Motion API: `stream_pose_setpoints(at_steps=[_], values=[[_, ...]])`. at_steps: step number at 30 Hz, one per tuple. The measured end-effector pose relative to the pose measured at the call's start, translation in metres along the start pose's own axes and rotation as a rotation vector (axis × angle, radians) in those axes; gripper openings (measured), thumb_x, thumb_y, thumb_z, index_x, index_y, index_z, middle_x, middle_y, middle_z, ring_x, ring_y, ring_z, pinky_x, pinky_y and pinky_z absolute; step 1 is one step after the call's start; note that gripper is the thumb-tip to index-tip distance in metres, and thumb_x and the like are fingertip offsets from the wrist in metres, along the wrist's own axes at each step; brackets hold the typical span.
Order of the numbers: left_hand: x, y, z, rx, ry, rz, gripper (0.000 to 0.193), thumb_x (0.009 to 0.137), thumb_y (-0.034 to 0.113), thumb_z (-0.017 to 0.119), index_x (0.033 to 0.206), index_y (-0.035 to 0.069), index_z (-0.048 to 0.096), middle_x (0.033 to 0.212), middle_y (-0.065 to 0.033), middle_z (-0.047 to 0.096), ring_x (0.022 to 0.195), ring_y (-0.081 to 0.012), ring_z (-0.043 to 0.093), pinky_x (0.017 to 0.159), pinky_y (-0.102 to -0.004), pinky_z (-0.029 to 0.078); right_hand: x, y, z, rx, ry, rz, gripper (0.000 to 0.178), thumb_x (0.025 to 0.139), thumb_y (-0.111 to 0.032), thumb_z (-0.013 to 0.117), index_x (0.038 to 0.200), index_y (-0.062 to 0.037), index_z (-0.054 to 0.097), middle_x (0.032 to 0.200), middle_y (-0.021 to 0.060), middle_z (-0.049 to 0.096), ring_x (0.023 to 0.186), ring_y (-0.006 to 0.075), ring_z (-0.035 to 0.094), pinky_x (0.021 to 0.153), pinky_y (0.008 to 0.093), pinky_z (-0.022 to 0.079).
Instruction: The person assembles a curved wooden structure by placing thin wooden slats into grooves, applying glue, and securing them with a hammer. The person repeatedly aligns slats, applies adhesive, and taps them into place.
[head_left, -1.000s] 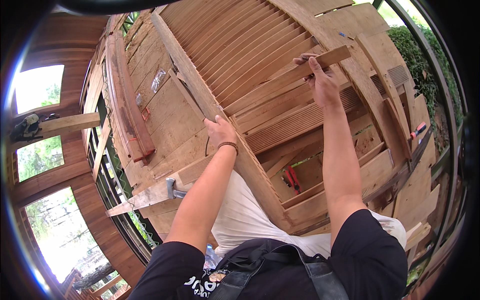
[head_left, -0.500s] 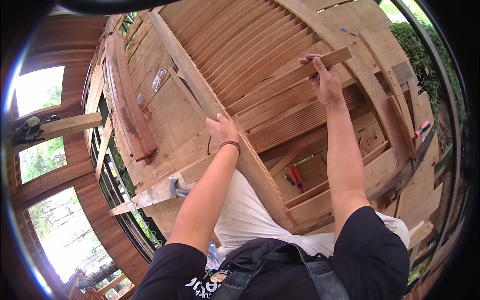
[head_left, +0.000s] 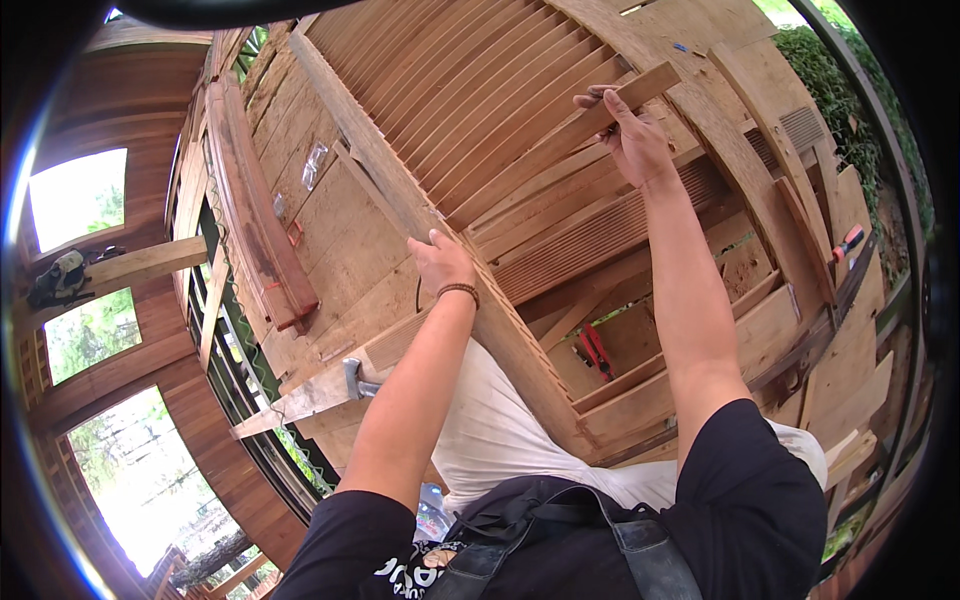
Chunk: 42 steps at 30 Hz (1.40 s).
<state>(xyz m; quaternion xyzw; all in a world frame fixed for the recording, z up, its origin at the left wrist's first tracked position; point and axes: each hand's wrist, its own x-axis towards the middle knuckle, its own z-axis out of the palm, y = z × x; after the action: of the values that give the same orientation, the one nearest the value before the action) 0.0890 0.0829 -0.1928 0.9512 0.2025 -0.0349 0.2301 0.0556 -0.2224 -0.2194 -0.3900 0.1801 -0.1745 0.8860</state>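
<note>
My right hand (head_left: 640, 150) is closed around the far end of a thin wooden slat (head_left: 540, 155), its thumb on top. The slat lies slantwise across a large wooden frame, its tip sticking out past the frame's right rail (head_left: 720, 150). Its other end is near the notched left rail (head_left: 385, 180). My left hand (head_left: 443, 264) rests on that left rail beside the slat's near end, fingers stretched out and apart. Beyond the held slat, a row of similar slats (head_left: 470, 85) spans the frame between both rails.
A hammer (head_left: 355, 378) lies by my left forearm. A red tool (head_left: 595, 352) sits inside the frame's lower opening, and a red-handled tool (head_left: 848, 243) lies at right. Dark red-brown timber (head_left: 255, 200) stretches along the left of the plank surface. Loose boards (head_left: 775, 150) lie at right.
My right hand has moved up and left with the slat, bringing it closer to the row of slats. My left hand stays on the rail.
</note>
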Motion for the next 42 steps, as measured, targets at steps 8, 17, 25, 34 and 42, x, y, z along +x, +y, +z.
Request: stream_pose_setpoints(at_steps=[8, 17, 25, 34, 42], values=[[0.001, 0.001, -0.001, 0.020, -0.007, 0.004, 0.065, 0.106, 0.035, 0.042, 0.152, -0.011, 0.033, 0.151, -0.0320, 0.047, 0.138, -0.0436, 0.049, 0.114, -0.0465, 0.040, 0.004, 0.010, -0.007, 0.127, -0.030, 0.001, 0.024, 0.106, -0.027, 0.062, 0.116, -0.0063, 0.069, 0.109, 0.0100, 0.075, 0.070, 0.0091, 0.055, 0.064, 0.0243, 0.049], [-0.001, 0.000, 0.000, 0.045, 0.019, 0.020, 0.066, 0.106, 0.037, 0.043, 0.152, -0.010, 0.034, 0.147, -0.0323, 0.051, 0.135, -0.0444, 0.052, 0.112, -0.0481, 0.041, -0.019, 0.016, -0.019, 0.168, 0.045, 0.034, 0.026, 0.107, -0.025, 0.060, 0.117, -0.0021, 0.066, 0.106, 0.0091, 0.074, 0.074, 0.0085, 0.056, 0.065, 0.0253, 0.049], [0.005, -0.008, 0.006, 0.042, 0.054, 0.039, 0.064, 0.106, 0.036, 0.043, 0.151, -0.010, 0.035, 0.144, -0.0336, 0.053, 0.132, -0.0455, 0.054, 0.110, -0.0489, 0.042, 0.003, 0.002, -0.005, -0.011, -0.023, 0.087, 0.026, 0.108, -0.029, 0.059, 0.115, -0.0066, 0.069, 0.103, 0.0044, 0.075, 0.069, 0.0070, 0.051, 0.063, 0.0227, 0.045], [-0.001, 0.004, 0.002, 0.030, 0.009, 0.020, 0.064, 0.107, 0.036, 0.042, 0.151, -0.010, 0.034, 0.143, -0.0356, 0.051, 0.133, -0.0459, 0.053, 0.111, -0.0493, 0.042, 0.024, 0.001, -0.007, -0.088, -0.040, 0.129, 0.028, 0.106, -0.031, 0.062, 0.111, -0.0047, 0.070, 0.100, 0.0038, 0.075, 0.062, 0.0066, 0.050, 0.056, 0.0213, 0.047], [-0.004, 0.003, 0.003, 0.002, 0.047, 0.048, 0.067, 0.105, 0.035, 0.043, 0.146, -0.018, 0.036, 0.145, -0.0400, 0.047, 0.136, -0.0485, 0.049, 0.116, -0.0478, 0.038, 0.014, 0.035, 0.013, -0.202, 0.312, 0.181, 0.025, 0.103, -0.025, 0.067, 0.105, -0.0007, 0.065, 0.094, 0.0076, 0.076, 0.062, 0.0101, 0.060, 0.056, 0.0271, 0.052]])
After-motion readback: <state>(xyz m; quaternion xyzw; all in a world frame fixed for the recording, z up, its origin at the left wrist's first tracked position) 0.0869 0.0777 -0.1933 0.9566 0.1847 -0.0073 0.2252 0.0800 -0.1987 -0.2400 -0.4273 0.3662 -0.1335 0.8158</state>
